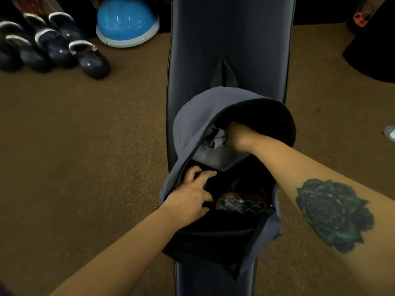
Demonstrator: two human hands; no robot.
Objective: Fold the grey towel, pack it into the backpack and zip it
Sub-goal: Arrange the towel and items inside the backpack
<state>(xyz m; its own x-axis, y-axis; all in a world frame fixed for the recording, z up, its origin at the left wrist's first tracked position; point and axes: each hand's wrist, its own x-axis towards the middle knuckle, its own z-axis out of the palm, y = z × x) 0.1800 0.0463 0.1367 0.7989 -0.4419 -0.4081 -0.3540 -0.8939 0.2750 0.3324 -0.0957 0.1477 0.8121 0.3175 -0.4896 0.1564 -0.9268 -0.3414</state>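
A grey backpack with black lining lies unzipped and wide open on a black padded bench. The grey towel sits bunched inside its upper part. My right hand is plunged into the bag, fingers hidden, closed around the towel. My left hand grips the bag's left opening edge, fingers curled over the black lining. A dark patterned pouch lies in the bag's lower part.
Brown carpet surrounds the bench. Several black kettlebells stand at the far left, with a blue half-dome balance trainer beside them. A dark object sits at the far right, and a shoe tip shows at the right edge.
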